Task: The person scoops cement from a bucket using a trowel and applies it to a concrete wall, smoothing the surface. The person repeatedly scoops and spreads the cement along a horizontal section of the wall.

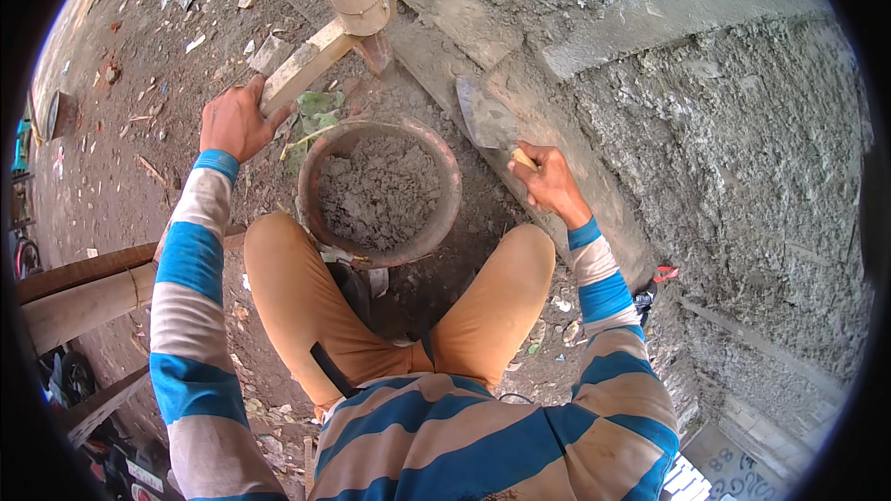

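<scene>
While the right hand [548, 181] had its grip wrapped round the trowel [486, 117] at the dusty ledge [529, 95] and the left hand [239, 121] clasped a wooden bar [309, 63], a low tilt and light, even strokes looked soundest to me.

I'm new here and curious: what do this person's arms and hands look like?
The left sleeve and right sleeve are long, with wide blue and dusty off-white bands, ending in blue cuffs. The left hand and right hand wear no gloves; no cables show on them.
</scene>
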A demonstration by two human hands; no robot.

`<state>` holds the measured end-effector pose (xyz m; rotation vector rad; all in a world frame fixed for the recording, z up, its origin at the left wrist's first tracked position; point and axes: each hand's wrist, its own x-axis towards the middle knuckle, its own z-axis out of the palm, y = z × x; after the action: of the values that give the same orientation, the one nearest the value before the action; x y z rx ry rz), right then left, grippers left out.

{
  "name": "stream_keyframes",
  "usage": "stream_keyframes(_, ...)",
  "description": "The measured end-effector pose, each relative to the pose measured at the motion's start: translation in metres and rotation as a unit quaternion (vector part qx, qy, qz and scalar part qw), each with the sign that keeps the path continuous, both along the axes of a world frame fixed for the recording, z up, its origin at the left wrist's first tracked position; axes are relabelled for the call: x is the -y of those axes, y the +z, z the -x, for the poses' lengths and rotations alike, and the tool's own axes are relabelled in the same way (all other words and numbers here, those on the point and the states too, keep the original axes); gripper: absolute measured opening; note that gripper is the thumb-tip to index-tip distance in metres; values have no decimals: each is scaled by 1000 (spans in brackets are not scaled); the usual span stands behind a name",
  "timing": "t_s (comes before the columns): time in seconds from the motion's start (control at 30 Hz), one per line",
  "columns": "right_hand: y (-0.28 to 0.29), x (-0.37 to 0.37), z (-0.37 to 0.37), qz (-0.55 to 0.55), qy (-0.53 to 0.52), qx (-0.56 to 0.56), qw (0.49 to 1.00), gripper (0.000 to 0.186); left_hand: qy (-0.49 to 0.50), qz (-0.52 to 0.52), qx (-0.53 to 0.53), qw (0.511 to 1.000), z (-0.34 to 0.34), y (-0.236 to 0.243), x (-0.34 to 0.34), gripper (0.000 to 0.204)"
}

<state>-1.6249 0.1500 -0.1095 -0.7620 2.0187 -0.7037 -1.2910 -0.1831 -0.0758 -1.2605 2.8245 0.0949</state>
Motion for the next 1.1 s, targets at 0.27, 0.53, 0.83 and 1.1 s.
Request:
stream_keyframes(0.27, -77, 78, 3, 7, -11, -30, 999, 30, -3, -6, 14, 1000, 3, -1, -4, 50)
stream_keyframes(0.53, -67, 89, 22, 27, -50, 95, 994, 54, 0, -2, 5, 1000, -2, 3, -2, 49)
stream_keyframes(0.83, -85, 124, 16, 26, -25, 55, 998, 34, 6, -16, 13, 1000, 7, 4, 3, 51)
stream_keyframes(1.1, -86, 133, 8, 43, -43, 76, 995, 45, 5, -8, 6, 1000, -1, 3, 0, 49)
